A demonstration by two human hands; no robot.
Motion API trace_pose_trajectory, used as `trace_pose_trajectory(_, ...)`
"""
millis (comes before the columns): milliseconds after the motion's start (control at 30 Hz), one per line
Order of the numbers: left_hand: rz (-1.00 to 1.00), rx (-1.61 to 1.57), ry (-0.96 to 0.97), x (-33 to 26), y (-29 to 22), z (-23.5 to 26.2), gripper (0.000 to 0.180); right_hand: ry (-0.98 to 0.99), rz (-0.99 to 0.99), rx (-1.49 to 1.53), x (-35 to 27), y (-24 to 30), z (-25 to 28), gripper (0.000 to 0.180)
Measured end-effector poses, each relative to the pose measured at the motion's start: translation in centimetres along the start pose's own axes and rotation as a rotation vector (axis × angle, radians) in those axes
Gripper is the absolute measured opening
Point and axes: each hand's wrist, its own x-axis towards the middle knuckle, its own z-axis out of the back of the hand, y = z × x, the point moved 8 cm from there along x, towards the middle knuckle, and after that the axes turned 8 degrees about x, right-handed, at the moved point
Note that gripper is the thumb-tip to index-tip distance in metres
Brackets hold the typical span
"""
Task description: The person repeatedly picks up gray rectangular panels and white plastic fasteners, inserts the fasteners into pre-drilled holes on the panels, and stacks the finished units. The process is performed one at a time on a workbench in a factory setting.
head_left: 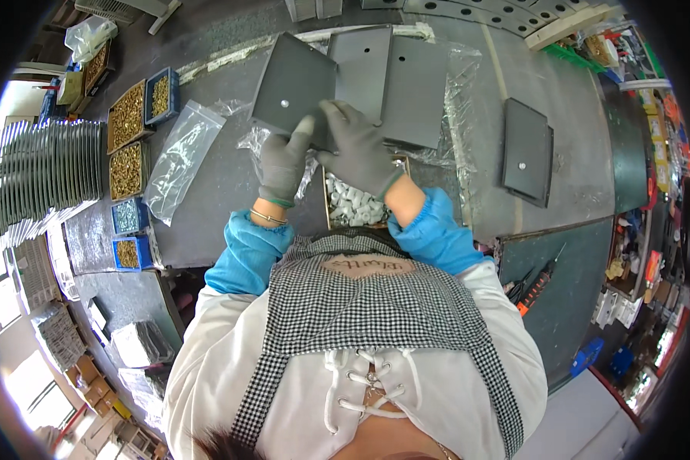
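Note:
A flat dark grey panel (293, 80) with a small white round spot near its near edge is tilted in front of me. My left hand (282, 165), in a grey glove, grips its near edge with the thumb on top. My right hand (359, 147), gloved too, is closed at the panel's near right corner, its fingertips over the edge; part of that corner is hidden. Just beyond, a second grey panel (360, 65) overlaps a third grey panel (415, 96), each with a small dark hole. Below my hands stands a box of small white pieces (353, 205).
Left lie a clear plastic bag (182, 161), bins of brass-coloured parts (126, 115), blue bins (130, 251) and a row of upright panels (42, 172). Another grey panel (525, 149) rests at right. An orange-handled electric tool (538, 287) lies on the lower right table.

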Motion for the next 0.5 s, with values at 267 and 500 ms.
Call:
trace_pose_trajectory(267, -0.400, 0.637, 0.119, -5.3, -0.4, -1.4, 0.036, -0.177, -0.501, 0.284, -0.8, -6.4, 2.1, 0.033)
trace_pose_trajectory(500, -0.358, 1.310, 0.278, -5.0, 2.0, -6.2, 0.031, -0.299, -0.649, 0.799, -2.7, -9.3, 2.5, 0.029)
